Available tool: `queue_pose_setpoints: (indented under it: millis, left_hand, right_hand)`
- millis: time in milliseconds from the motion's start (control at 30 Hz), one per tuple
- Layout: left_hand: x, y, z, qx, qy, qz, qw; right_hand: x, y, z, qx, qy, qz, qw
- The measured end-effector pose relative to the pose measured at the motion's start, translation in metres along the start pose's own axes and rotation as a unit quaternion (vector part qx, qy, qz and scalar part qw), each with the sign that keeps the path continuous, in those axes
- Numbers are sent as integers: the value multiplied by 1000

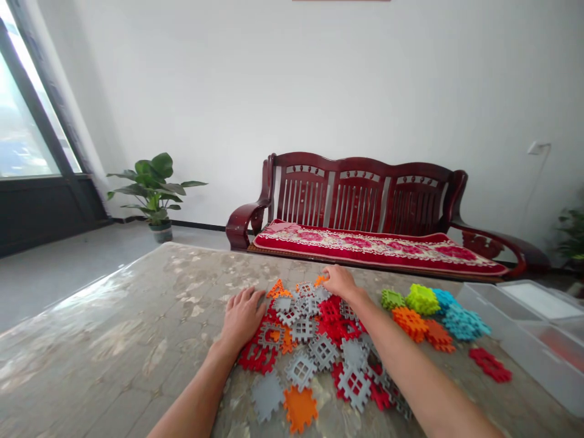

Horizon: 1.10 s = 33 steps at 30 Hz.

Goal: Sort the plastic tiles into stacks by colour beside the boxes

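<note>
A loose pile of flat interlocking plastic tiles (314, 347), grey, red and orange, lies on the marbled table (137, 328) in front of me. My left hand (243, 316) rests flat on the pile's left edge, fingers stretched out over red and grey tiles. At the pile's far edge my right hand (340, 281) has its fingers curled around an orange tile (320, 280). To the right stand small stacks of joined tiles: green (422, 298), blue (460, 319) and orange (413, 322).
A red tile piece (490, 364) lies alone at the right, beside clear plastic bins (538, 331). Behind the table stands a dark wooden bench (365, 207) with a red floral cushion. A potted plant (152, 191) sits by the window at left.
</note>
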<state>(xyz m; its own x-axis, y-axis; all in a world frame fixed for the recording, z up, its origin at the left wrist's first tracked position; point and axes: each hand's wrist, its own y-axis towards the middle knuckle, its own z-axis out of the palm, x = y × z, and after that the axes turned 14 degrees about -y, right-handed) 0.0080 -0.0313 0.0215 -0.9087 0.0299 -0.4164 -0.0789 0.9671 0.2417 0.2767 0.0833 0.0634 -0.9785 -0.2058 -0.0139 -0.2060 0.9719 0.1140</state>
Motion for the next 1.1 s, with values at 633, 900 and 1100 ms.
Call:
queue_pose_setpoints:
  millis: [633,900,1100]
  left_hand:
    - [-4,-1,-3,2,9,3,1000]
    - [-1,1,-1,-5,1,14,1000]
    - [2,2,2,-5,10,15,1000]
  right_hand:
    - [-51,-75,-8,-45,248,60,966]
    - [-31,-97,-27,-5,28,17,999]
    - [-21,-98,-28,-7,-36,38,999]
